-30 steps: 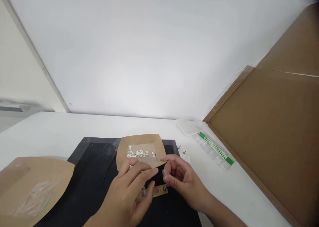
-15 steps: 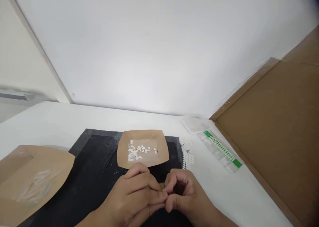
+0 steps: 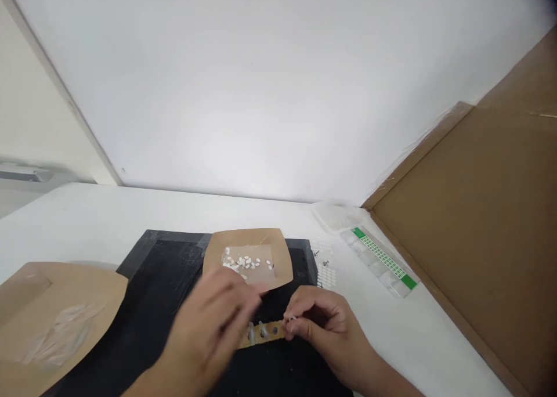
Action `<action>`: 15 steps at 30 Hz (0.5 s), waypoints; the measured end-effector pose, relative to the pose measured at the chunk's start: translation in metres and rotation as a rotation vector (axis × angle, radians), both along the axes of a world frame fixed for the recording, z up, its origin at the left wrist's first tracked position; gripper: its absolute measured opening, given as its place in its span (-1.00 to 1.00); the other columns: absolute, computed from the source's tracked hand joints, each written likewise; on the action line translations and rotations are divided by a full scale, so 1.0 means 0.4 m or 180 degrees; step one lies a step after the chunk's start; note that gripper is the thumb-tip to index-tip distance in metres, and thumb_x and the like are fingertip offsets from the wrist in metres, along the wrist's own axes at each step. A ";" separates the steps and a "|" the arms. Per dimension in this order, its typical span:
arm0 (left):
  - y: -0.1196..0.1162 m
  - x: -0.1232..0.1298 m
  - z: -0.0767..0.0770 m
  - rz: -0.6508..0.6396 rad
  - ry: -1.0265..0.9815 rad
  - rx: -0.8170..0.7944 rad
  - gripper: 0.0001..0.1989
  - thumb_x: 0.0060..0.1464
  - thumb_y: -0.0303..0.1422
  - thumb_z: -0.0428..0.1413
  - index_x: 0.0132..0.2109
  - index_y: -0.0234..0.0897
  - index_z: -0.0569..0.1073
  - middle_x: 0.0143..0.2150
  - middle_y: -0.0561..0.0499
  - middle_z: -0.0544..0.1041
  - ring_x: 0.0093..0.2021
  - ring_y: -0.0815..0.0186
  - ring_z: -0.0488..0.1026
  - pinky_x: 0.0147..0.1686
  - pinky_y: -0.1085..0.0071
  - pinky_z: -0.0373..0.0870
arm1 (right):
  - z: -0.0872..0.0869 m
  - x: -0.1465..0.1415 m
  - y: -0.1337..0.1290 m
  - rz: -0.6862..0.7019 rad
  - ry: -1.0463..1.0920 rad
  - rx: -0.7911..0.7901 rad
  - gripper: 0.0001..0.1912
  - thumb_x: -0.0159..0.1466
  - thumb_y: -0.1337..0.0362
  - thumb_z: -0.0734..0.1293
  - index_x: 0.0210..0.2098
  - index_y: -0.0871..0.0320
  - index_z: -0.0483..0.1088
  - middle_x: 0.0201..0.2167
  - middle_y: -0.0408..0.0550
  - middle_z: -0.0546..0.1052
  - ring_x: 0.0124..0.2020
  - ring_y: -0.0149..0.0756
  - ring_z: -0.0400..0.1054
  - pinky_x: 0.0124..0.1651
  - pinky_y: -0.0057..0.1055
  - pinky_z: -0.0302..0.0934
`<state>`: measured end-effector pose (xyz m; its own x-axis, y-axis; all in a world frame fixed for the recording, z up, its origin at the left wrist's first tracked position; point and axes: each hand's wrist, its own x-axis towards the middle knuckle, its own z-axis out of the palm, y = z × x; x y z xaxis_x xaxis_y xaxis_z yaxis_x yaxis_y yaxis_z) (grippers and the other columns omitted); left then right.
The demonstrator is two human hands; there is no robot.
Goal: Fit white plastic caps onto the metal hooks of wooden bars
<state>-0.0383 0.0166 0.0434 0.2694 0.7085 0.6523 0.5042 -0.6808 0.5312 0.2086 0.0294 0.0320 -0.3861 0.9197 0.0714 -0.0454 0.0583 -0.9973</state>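
Note:
A narrow tan strip (image 3: pixel 275 331) with small clear and dark pieces on it lies over the black mat (image 3: pixel 165 292). At its right end my right hand (image 3: pixel 319 327) pinches a small shiny piece, too small to name. My left hand (image 3: pixel 213 321) is raised over the strip's left part, smeared by motion; whether its fingers hold anything is not visible. Beyond my left hand, a brown paper tray (image 3: pixel 282 257) holds scattered small white ovals (image 3: pixel 247 262) on a clear film.
Another brown paper tray (image 3: pixel 108 287) at the left contains clear plastic bags (image 3: pixel 65 333). At the right lie white oval stickers (image 3: pixel 327 276), small screws (image 3: pixel 325 263), a clear compartment box with a green strip (image 3: pixel 385 257) and a clear lid (image 3: pixel 335 216), beside a cardboard panel (image 3: pixel 478 223).
My left hand has come away from my right hand, up and to the left, uncovering the tan strip. My right hand stays in a pinch near the same place. The view has shifted slightly.

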 end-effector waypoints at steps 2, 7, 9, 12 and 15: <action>0.027 -0.044 0.012 0.1154 0.0262 0.0080 -0.83 0.46 -0.38 0.04 -0.03 -0.21 0.55 -0.22 -0.06 0.56 -0.16 0.13 0.46 -0.10 0.21 0.44 | 0.003 0.012 0.012 -0.0275 -0.0212 0.0154 -0.83 0.30 0.13 0.58 -0.29 0.08 0.64 -0.36 -0.10 0.63 -0.42 -0.33 0.52 -0.31 -0.41 0.44; 0.078 -0.117 -0.020 0.2424 0.2395 -0.0752 -0.56 0.46 -0.36 -0.14 -0.22 -0.34 0.60 -0.23 -0.29 0.54 -0.09 -0.16 0.43 -0.07 0.01 0.41 | 0.014 0.036 0.031 -0.0712 -0.0821 0.0759 -0.82 0.34 0.09 0.54 -0.19 0.05 0.66 -0.40 -0.08 0.63 -0.42 -0.26 0.54 -0.34 -0.36 0.46; 0.083 -0.120 -0.044 0.2190 0.2817 -0.1086 -0.56 0.40 -0.46 -0.14 -0.28 -0.35 0.61 -0.27 -0.30 0.54 -0.13 -0.13 0.44 -0.06 0.03 0.39 | 0.011 0.042 0.039 -0.0764 -0.0989 0.1022 -0.84 0.36 0.11 0.51 -0.17 0.03 0.67 -0.39 -0.07 0.63 -0.41 -0.24 0.55 -0.36 -0.36 0.44; 0.083 -0.114 -0.066 0.2155 0.2852 -0.1147 -0.57 0.41 -0.36 -0.10 -0.19 -0.41 0.65 -0.23 -0.33 0.55 -0.12 -0.12 0.44 -0.01 0.05 0.38 | -0.001 0.050 0.053 -0.0739 -0.1045 0.1317 -0.89 0.40 0.15 0.48 -0.19 0.01 0.67 -0.42 -0.09 0.61 -0.41 -0.24 0.54 -0.35 -0.35 0.41; 0.084 -0.115 -0.069 0.2260 0.2788 -0.1210 -0.57 0.40 -0.31 -0.06 0.00 -0.52 0.64 -0.13 -0.39 0.56 -0.05 -0.14 0.43 0.04 0.05 0.36 | -0.009 0.058 0.063 -0.0726 -0.1217 0.1443 -0.85 0.44 0.16 0.43 -0.20 0.00 0.67 -0.41 -0.10 0.59 -0.41 -0.24 0.50 -0.33 -0.33 0.40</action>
<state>-0.0843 0.0503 0.0156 -0.0120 0.9874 0.1575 0.9969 0.0240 -0.0745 0.2316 0.0544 0.0284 -0.2593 0.8925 0.3690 0.3725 0.4449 -0.8145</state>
